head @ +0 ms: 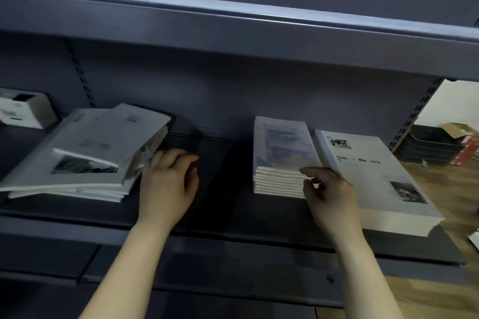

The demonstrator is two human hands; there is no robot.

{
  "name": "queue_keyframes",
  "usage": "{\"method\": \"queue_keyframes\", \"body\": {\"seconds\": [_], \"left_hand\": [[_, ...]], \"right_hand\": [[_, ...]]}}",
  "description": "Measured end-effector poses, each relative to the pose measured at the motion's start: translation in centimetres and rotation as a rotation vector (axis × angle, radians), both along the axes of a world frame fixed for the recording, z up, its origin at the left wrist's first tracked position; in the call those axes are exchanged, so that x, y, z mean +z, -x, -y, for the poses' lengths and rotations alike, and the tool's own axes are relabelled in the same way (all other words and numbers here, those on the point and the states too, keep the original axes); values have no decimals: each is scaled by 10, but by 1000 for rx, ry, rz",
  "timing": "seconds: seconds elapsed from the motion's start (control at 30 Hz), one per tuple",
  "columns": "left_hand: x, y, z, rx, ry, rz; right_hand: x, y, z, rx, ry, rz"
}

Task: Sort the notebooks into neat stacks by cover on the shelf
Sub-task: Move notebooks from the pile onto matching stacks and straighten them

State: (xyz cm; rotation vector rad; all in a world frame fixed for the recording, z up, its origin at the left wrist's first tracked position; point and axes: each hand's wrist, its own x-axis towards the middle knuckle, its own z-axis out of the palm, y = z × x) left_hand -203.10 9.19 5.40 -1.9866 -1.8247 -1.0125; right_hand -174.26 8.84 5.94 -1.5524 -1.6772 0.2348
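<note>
While loosely curled, fingers against notebooks.

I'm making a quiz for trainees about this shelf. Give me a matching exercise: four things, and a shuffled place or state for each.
Things:
1 messy pile
2 blue-cover stack
3 white-cover stack
4 white box

Places or states:
a far left of the shelf
b right end, squared up
c splayed, beside the left hand
d middle, next to the right hand

Pairs: 1-c, 2-d, 3-b, 4-a

Three notebook stacks; two grips; one white box.
</note>
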Motion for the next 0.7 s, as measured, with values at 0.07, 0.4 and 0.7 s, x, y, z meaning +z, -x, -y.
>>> {"method": "queue_keyframes", "body": {"seconds": [0.07, 0.4, 0.7], "left_hand": [[6, 23, 1, 72, -35, -12], [6, 101, -12, 393, 437, -87], [9, 99, -5, 290, 209, -174]], "right_hand": [[0, 22, -4, 48, 11, 6], [-20, 100, -10, 205, 131, 53], [-33, 126, -10, 176, 178, 62]]}}
